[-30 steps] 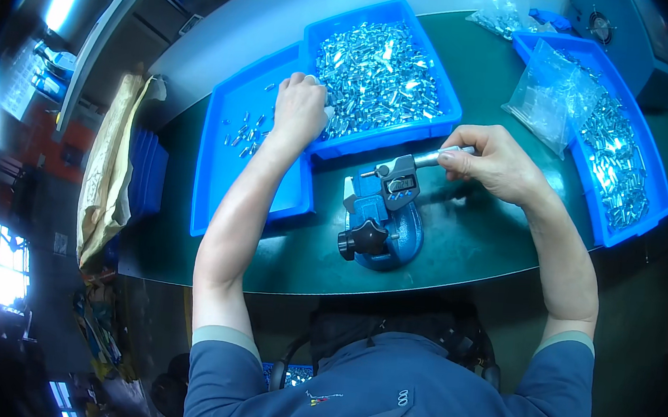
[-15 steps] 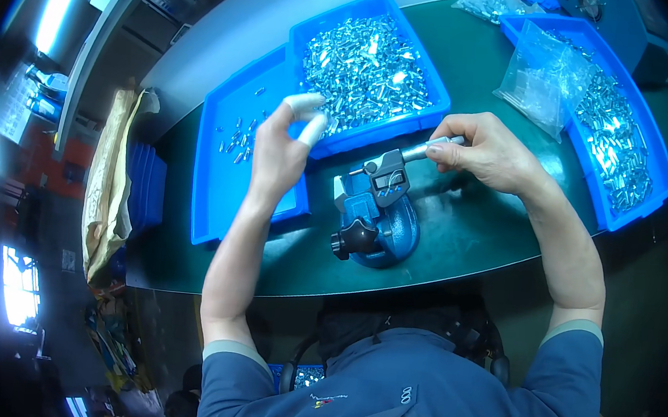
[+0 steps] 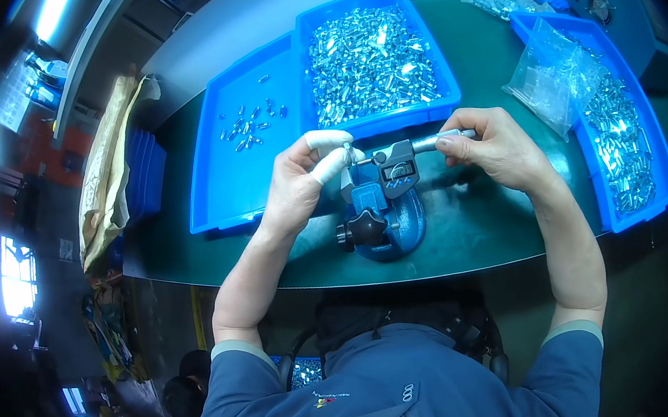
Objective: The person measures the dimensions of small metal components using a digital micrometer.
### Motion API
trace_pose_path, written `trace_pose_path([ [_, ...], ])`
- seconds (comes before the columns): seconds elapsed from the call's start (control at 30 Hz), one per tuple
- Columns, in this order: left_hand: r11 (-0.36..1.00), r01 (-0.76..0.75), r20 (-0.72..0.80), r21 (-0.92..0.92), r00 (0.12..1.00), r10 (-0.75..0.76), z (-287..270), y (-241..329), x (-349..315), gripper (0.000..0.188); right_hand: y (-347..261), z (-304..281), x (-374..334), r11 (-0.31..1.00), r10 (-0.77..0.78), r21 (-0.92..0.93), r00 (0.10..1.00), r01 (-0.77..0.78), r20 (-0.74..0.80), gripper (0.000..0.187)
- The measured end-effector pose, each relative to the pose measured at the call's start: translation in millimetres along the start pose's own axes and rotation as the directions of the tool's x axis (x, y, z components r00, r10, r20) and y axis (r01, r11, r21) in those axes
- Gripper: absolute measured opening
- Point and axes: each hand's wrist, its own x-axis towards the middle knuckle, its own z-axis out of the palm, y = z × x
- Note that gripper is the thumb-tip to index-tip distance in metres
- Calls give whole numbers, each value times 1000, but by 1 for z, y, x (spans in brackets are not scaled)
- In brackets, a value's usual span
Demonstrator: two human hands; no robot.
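A digital micrometer is clamped in a blue stand with a black knob, on the green table. My left hand, with white finger cots on thumb and forefinger, pinches a small shiny metal pin at the micrometer's measuring gap. Its exact seating between the faces is too small to tell. Fingers of my right hand are closed round the silver thimble at the micrometer's right end.
Behind the micrometer, a blue tray heaped with metal pins overlaps another blue tray holding several scattered ones. A third blue tray of pins stands right, with a clear plastic bag across its edge. Brown paper is at the left.
My left hand has moved right and down from beside the heaped tray to the micrometer's gap. My right hand stays on the thimble. The view has shifted slightly.
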Motion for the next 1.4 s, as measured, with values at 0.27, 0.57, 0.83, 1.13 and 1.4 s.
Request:
trace_pose_path([
  [0.27,998,-59,-5,28,998,59,0,-3,0,19,1,3,0,994,-106,23,994,107,-34,27],
  [0.57,998,-49,-3,47,999,49,-1,-2,0,19,4,0,2,998,-31,50,999,32,-19,28],
  [0.83,999,-46,3,27,999,46,1,0,-1,20,3,1,2,1000,-22,17,999,23,-37,28],
  [1.13,999,-46,-5,20,999,46,0,-1,-1,20,2,0,2,1000,-18,10,999,19,-40,29],
  [1.4,1000,-29,-35,8,999,29,4,-3,0,21,4,0,3,999,-22,25,999,23,-36,28],
])
